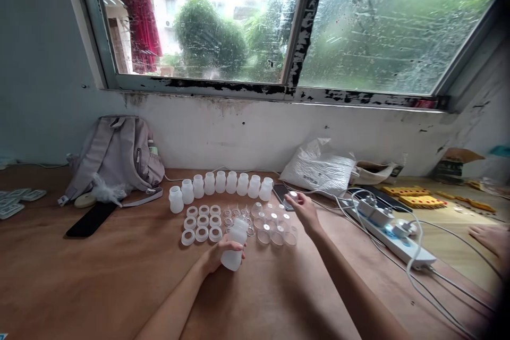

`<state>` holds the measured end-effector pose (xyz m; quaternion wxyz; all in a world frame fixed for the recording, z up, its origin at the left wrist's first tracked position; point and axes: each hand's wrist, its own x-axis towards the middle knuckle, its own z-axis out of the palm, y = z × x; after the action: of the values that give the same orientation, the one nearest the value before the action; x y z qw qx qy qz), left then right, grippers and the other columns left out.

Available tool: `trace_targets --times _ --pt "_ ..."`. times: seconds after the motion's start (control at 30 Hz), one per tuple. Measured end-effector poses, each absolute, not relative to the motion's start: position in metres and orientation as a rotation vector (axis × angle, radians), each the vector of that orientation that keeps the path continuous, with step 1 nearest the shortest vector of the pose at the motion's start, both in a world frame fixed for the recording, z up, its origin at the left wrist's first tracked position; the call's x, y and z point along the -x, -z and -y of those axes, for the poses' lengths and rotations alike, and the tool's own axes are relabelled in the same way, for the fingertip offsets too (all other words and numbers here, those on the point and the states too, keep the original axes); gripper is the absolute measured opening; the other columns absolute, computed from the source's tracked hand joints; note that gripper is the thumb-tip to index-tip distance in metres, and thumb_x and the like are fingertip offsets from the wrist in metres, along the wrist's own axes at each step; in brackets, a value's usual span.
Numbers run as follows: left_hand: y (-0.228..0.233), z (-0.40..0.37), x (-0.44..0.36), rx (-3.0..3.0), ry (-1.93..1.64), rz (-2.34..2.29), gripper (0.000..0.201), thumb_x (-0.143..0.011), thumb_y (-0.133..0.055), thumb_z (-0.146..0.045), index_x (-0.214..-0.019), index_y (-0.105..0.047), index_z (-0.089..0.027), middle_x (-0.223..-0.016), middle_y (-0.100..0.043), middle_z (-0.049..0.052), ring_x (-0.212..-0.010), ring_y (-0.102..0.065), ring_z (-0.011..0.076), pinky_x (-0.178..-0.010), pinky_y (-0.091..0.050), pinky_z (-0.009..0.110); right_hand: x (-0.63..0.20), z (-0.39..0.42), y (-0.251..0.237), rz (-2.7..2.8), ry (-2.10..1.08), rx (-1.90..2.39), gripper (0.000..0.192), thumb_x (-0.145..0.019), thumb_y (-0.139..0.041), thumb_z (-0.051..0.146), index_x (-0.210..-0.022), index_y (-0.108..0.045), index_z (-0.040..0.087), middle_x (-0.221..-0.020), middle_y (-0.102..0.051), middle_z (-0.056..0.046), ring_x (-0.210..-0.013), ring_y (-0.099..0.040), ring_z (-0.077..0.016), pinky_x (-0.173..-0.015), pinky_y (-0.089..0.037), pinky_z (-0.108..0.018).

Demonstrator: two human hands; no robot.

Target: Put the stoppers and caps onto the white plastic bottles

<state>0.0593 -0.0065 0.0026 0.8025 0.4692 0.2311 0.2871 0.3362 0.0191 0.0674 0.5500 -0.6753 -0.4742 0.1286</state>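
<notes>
My left hand (223, 251) is wrapped round a frosted white plastic bottle (234, 247), tilted a little to the right above the table. My right hand (305, 211) is raised over the right end of the parts, its fingertips pinching a small whitish piece (293, 195) whose kind I cannot make out. Several matching bottles (220, 183) stand upright in a curved row at the back. In front of them lie white rings (202, 233) in a grid, smaller clear ring-like parts (228, 221) partly hidden by the held bottle, and clear dome-shaped covers (263, 235).
A grey backpack (115, 154) and a black phone (91, 220) are on the left. Another phone (281, 195) lies behind my right hand. On the right are a silver bag (319, 167), a power strip (414, 252) with cables, yellow parts (422, 201) and another person's hand (490, 238).
</notes>
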Motion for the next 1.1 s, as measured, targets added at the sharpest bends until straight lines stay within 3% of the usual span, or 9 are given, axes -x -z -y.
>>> trace_targets --times 0.37,0.53,0.67,0.8,0.9,1.0,1.1 --pt "-0.012 0.008 -0.067 -0.783 -0.774 -0.326 0.028 -0.068 -0.051 -0.028 -0.093 -0.053 -0.014 -0.081 -0.059 0.007 -0.069 -0.057 0.0175 -0.06 -0.042 0.028 -0.386 0.0 -0.018 1.227 -0.41 1.923 0.028 -0.054 -0.062 0.041 -0.066 -0.06 0.016 -0.062 -0.062 -0.004 -0.062 -0.059 -0.0213 -0.055 -0.04 -0.027" --pt "-0.013 0.009 -0.068 -0.775 -0.848 -0.353 0.028 -0.065 -0.053 -0.022 -0.092 -0.053 -0.014 -0.078 -0.059 0.006 -0.066 -0.058 0.0165 -0.061 -0.042 0.028 -0.381 -0.004 -0.02 1.237 -0.424 1.958 0.036 -0.06 -0.059 0.046 -0.08 -0.059 0.016 -0.075 -0.064 -0.007 -0.07 -0.06 -0.0225 -0.061 -0.044 -0.03" --pt "-0.013 0.013 -0.072 -0.825 -0.9 -0.467 0.028 -0.063 -0.055 -0.024 -0.089 -0.054 -0.014 -0.069 -0.057 0.002 -0.058 -0.054 0.0134 -0.055 -0.04 0.026 -0.348 -0.003 -0.044 1.239 -0.056 1.845 0.036 -0.069 -0.053 0.046 -0.088 -0.059 0.016 -0.096 -0.059 -0.014 -0.091 -0.054 -0.028 -0.075 -0.04 -0.04" --pt "-0.016 0.017 -0.077 -0.986 -1.009 -0.677 0.024 -0.061 -0.061 -0.024 -0.081 -0.055 -0.014 -0.064 -0.056 0.001 -0.051 -0.051 0.0127 -0.049 -0.037 0.025 -0.273 0.006 -0.064 1.481 -0.502 1.396 0.033 -0.073 -0.053 0.045 -0.092 -0.059 0.019 -0.09 -0.062 -0.009 -0.081 -0.057 -0.0218 -0.071 -0.043 -0.035" --pt "-0.018 0.015 -0.08 -1.177 -1.151 -0.792 0.027 -0.06 -0.064 -0.023 -0.085 -0.056 -0.016 -0.072 -0.059 0.003 -0.061 -0.053 0.0165 -0.057 -0.039 0.028 -0.217 0.009 -0.064 1.513 -0.85 1.212 0.04 -0.065 -0.064 0.042 -0.098 -0.058 0.022 -0.091 -0.062 -0.005 -0.084 -0.056 -0.0214 -0.072 -0.043 -0.033" --pt "-0.017 0.011 -0.078 -1.259 -1.262 -0.848 0.035 -0.058 -0.066 -0.02 -0.091 -0.055 -0.018 -0.083 -0.06 0.005 -0.077 -0.053 0.021 -0.068 -0.039 0.03 -0.182 0.003 -0.058 1.481 -0.954 1.222 0.033 -0.061 -0.066 0.043 -0.085 -0.061 0.02 -0.08 -0.063 -0.003 -0.075 -0.057 -0.0197 -0.067 -0.042 -0.031" --pt "-0.015 0.007 -0.076 -1.243 -1.244 -0.926 0.03 -0.055 -0.066 -0.015 -0.082 -0.056 -0.018 -0.074 -0.059 0.004 -0.069 -0.052 0.0204 -0.062 -0.037 0.03 -0.168 -0.003 -0.053 1.361 -1.089 1.185 0.028 -0.062 -0.065 0.043 -0.073 -0.061 0.017 -0.07 -0.063 -0.002 -0.066 -0.056 -0.0177 -0.061 -0.042 -0.028"
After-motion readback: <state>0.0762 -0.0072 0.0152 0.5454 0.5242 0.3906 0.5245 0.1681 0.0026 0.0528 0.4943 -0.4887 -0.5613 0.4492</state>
